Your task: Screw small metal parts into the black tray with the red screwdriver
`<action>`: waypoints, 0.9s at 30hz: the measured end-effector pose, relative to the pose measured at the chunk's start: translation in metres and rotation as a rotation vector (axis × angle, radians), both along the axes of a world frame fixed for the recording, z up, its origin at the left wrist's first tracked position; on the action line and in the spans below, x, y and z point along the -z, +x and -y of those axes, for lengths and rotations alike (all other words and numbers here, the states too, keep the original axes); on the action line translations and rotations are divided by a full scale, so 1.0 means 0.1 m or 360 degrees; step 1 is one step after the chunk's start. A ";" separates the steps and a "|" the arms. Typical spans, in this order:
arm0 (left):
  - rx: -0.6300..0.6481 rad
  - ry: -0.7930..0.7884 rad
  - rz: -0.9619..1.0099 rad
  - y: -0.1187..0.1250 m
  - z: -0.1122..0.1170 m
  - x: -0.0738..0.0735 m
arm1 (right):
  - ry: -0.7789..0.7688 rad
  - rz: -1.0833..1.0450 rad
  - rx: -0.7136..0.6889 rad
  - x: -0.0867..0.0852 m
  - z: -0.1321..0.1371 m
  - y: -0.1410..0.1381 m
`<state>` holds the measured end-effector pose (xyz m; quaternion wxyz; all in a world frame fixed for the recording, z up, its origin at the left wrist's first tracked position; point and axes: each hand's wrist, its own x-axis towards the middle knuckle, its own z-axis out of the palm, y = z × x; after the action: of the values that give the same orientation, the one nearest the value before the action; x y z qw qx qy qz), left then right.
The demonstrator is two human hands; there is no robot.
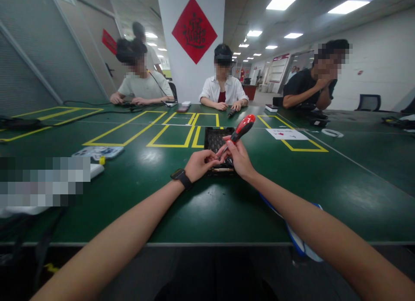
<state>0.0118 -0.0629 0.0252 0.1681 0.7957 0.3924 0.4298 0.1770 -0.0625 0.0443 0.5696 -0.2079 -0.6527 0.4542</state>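
Observation:
My right hand (238,156) is closed round a screwdriver with a red and black handle (243,127), its handle tilted up to the right and its shaft pointing down to the left. My left hand (201,163), with a black watch (181,179) on the wrist, pinches at the shaft's tip; whatever small thing it holds there I cannot make out. Both hands hover just above the near end of a black tray (214,139) that lies on the green table (207,206).
Yellow tape rectangles (170,136) mark the table. A white and blue object (97,152) lies at the left, a white paper (287,134) at the right. Three people sit at the far side. A blue and white item (296,242) hangs at the near edge.

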 end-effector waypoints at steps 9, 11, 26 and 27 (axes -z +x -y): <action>0.0107 -0.0092 0.0023 0.01 0.03 -0.03 | -0.0042 0.0016 -0.0069 0.00 -0.02 0.01; 0.0093 -0.0101 0.0048 0.02 0.03 -0.02 | -0.0034 0.0004 -0.0050 0.00 -0.01 0.00; 0.0063 -0.0072 0.0023 0.00 0.01 0.00 | 0.0014 0.0025 0.0013 -0.01 0.00 0.00; 0.0055 -0.0082 0.0028 0.00 0.00 0.00 | 0.0020 0.0027 0.0007 -0.01 0.00 0.00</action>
<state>0.0119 -0.0633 0.0256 0.1994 0.7939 0.3881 0.4236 0.1772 -0.0629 0.0451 0.5663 -0.2098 -0.6599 0.4471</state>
